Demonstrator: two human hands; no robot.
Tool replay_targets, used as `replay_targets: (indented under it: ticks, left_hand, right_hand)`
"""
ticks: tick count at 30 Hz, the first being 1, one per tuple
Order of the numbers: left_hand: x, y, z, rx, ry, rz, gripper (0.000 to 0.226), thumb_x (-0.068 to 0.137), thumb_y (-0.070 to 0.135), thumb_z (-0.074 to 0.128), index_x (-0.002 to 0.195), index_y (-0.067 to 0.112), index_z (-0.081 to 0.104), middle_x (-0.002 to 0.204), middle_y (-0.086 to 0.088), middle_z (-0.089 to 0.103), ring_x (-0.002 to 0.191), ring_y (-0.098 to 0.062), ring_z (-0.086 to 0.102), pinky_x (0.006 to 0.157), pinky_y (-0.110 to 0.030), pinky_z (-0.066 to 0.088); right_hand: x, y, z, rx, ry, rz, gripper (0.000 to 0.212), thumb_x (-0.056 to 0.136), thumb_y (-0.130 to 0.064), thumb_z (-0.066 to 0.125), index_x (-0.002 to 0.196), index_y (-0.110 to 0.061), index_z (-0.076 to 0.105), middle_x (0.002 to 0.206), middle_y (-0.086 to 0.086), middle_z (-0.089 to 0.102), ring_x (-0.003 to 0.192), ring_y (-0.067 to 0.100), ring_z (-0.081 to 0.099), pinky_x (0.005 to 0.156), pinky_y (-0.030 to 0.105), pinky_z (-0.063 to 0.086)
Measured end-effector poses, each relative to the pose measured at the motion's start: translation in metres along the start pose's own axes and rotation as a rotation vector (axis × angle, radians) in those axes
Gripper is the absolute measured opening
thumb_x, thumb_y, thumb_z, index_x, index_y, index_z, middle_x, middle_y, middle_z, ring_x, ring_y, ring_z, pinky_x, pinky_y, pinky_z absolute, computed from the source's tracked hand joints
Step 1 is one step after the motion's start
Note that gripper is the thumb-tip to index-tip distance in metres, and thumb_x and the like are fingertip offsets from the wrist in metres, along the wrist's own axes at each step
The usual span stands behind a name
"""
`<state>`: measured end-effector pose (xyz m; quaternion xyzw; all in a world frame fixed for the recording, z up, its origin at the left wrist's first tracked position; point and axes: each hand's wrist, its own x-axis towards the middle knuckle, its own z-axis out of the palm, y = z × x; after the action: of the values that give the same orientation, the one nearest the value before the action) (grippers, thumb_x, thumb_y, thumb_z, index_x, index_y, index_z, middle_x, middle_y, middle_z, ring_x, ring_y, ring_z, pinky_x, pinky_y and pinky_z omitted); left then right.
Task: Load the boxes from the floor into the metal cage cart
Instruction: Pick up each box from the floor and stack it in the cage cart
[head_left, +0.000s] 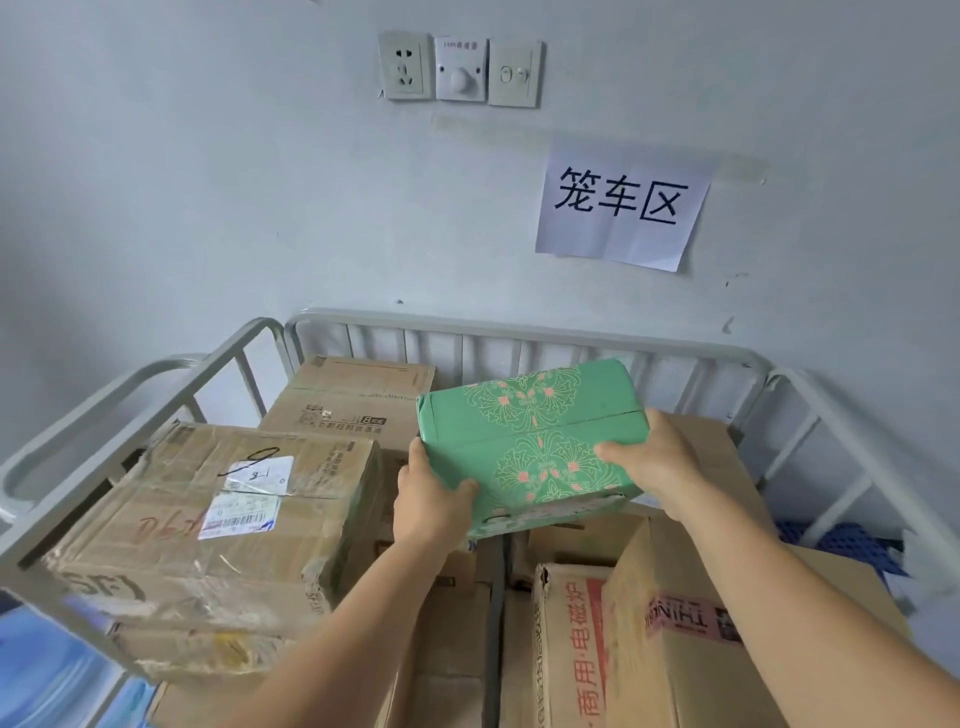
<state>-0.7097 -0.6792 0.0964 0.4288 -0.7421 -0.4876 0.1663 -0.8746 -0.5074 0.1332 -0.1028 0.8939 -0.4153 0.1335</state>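
A green box with a pink and pale floral pattern hangs tilted above the cardboard boxes inside the grey metal cage cart. My left hand grips its near left corner, thumb on top. My right hand holds its right end, fingers laid over the top face. Below it lie several brown cartons: a taped one with a shipping label at the left, one at the back, and a carton with red print at the front right.
The cart stands against a pale wall with a paper sign and wall sockets. A blue plastic pallet shows beyond the cart's right rail. Blue floor shows at the lower left.
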Motion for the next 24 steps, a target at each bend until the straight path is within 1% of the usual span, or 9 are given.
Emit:
replay_targets:
  ticks: [3,6,8,9,11,13,18,22,24]
  left_hand:
    - [0.014,-0.013,0.009,-0.012,0.018,-0.074,0.070,0.078,0.023,0.071,0.137,0.022,0.034,0.125,-0.003,0.053,0.109,-0.027,0.058,0.091,-0.048,0.051]
    - [0.028,-0.026,0.023,0.012,0.037,-0.164,0.064,0.081,0.020,0.068,0.135,0.015,0.033,0.126,-0.006,0.051,0.112,-0.029,0.055,0.092,-0.047,0.050]
    - [0.036,-0.033,0.035,0.019,0.032,-0.235,0.060,0.083,0.020,0.066,0.133,0.012,0.033,0.127,-0.009,0.050,0.113,-0.030,0.055,0.093,-0.046,0.049]
    - [0.041,-0.037,0.042,0.014,0.030,-0.268,0.060,0.083,0.019,0.065,0.133,0.011,0.033,0.128,-0.010,0.050,0.113,-0.031,0.055,0.094,-0.046,0.049]
    - [0.050,-0.042,0.055,0.002,0.032,-0.326,0.064,0.084,0.019,0.065,0.137,0.010,0.031,0.131,-0.011,0.049,0.115,-0.031,0.054,0.094,-0.045,0.049]
    - [0.060,-0.047,0.065,-0.017,0.044,-0.374,0.071,0.083,0.019,0.067,0.141,0.010,0.028,0.134,-0.011,0.049,0.117,-0.032,0.054,0.096,-0.045,0.049]
    - [0.086,-0.063,0.085,-0.074,0.096,-0.482,0.086,0.084,0.017,0.068,0.152,0.013,0.014,0.140,-0.010,0.047,0.124,-0.031,0.052,0.102,-0.044,0.046]
    - [0.100,-0.080,0.098,-0.079,0.150,-0.557,0.086,0.087,0.018,0.066,0.152,0.012,0.009,0.147,-0.011,0.041,0.131,-0.031,0.046,0.105,-0.043,0.043]
    - [0.103,-0.086,0.105,-0.073,0.164,-0.579,0.088,0.089,0.016,0.062,0.153,0.011,0.001,0.151,-0.014,0.034,0.136,-0.031,0.039,0.108,-0.044,0.039]
  right_hand:
    - [0.034,-0.001,0.020,0.007,-0.053,-0.014,0.048,0.074,-0.021,0.079,0.116,-0.022,0.054,0.110,0.000,0.065,0.095,0.021,0.063,0.079,0.037,0.054]
    - [0.068,-0.003,0.043,-0.011,-0.119,-0.007,0.069,0.072,-0.027,0.078,0.135,-0.027,0.048,0.119,0.004,0.059,0.099,0.023,0.061,0.073,0.031,0.052]
    - [0.093,-0.003,0.061,-0.045,-0.139,0.015,0.085,0.069,-0.036,0.076,0.144,-0.038,0.037,0.131,0.009,0.044,0.111,0.028,0.055,0.089,0.037,0.052]
    - [0.104,-0.003,0.070,-0.061,-0.145,0.025,0.089,0.070,-0.038,0.074,0.148,-0.040,0.031,0.135,0.010,0.036,0.116,0.031,0.050,0.097,0.039,0.049]
    - [0.125,-0.001,0.086,-0.089,-0.169,0.005,0.086,0.079,-0.034,0.072,0.151,-0.037,0.025,0.140,0.010,0.028,0.125,0.033,0.042,0.103,0.040,0.042]
    - [0.144,0.002,0.102,-0.146,-0.194,-0.026,0.084,0.083,-0.032,0.071,0.152,-0.031,0.024,0.143,0.010,0.029,0.130,0.032,0.036,0.106,0.042,0.038]
    - [0.181,0.011,0.149,-0.165,-0.266,-0.036,0.089,0.080,-0.034,0.073,0.152,-0.023,0.022,0.143,0.010,0.028,0.133,0.031,0.034,0.111,0.044,0.034]
    - [0.203,0.017,0.187,-0.160,-0.333,-0.070,0.093,0.077,-0.033,0.076,0.152,-0.022,0.022,0.148,0.008,0.025,0.135,0.029,0.033,0.113,0.044,0.032]
    - [0.213,0.020,0.203,-0.169,-0.367,-0.093,0.095,0.078,-0.031,0.076,0.153,-0.019,0.020,0.151,0.008,0.022,0.138,0.027,0.030,0.115,0.042,0.029]
